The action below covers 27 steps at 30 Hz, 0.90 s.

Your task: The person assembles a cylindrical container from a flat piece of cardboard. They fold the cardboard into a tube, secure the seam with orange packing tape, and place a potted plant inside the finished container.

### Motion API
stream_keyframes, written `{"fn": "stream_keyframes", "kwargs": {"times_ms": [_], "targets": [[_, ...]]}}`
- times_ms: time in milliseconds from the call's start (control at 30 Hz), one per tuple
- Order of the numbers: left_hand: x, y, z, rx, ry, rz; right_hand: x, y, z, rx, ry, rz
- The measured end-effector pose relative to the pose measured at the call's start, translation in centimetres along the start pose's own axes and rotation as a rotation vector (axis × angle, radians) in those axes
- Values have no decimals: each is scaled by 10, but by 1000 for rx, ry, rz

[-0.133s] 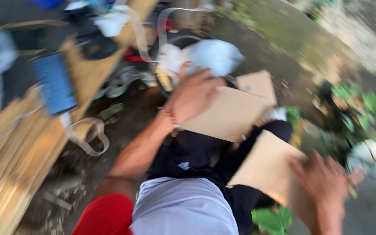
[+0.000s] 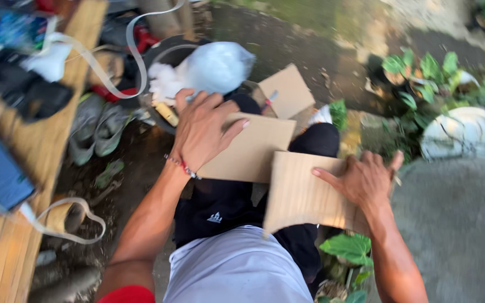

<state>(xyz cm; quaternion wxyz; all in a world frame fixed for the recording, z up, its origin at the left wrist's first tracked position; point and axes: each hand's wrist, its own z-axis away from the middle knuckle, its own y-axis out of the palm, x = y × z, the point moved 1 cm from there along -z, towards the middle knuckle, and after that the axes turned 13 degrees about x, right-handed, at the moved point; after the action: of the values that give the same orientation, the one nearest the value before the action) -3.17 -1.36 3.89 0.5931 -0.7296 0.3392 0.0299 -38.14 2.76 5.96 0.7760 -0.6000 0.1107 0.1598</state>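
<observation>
The right hand [image 2: 366, 182] is gripping a cardboard piece [image 2: 301, 196] over the lap. The left hand [image 2: 200, 132] is pressing flat and open on another cardboard sheet [image 2: 251, 151]. A third cardboard scrap [image 2: 287, 90] is lying beyond, near a white plastic bag [image 2: 214, 67]. Keeping each sheet pinned flat would probably help control.

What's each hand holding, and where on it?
Left hand lies flat on the left end of a cardboard sheet. Right hand grips the right edge of a second cardboard piece.
</observation>
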Motion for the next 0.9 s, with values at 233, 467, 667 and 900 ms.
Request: {"fn": "stream_keyframes", "kwargs": {"times_ms": [233,467,667,900], "targets": [[-26,12,-25,121,-37,-60,-45,46,-9,298,148,63],[-41,47,-32,-88,112,-237,-89,70,-9,842,151,-11],[-105,80,65,319,-378,584,-106,104,17,1130,-209,-152],[-56,92,73,257,1,-173,-71,95,34,885,-444,-604]]}}
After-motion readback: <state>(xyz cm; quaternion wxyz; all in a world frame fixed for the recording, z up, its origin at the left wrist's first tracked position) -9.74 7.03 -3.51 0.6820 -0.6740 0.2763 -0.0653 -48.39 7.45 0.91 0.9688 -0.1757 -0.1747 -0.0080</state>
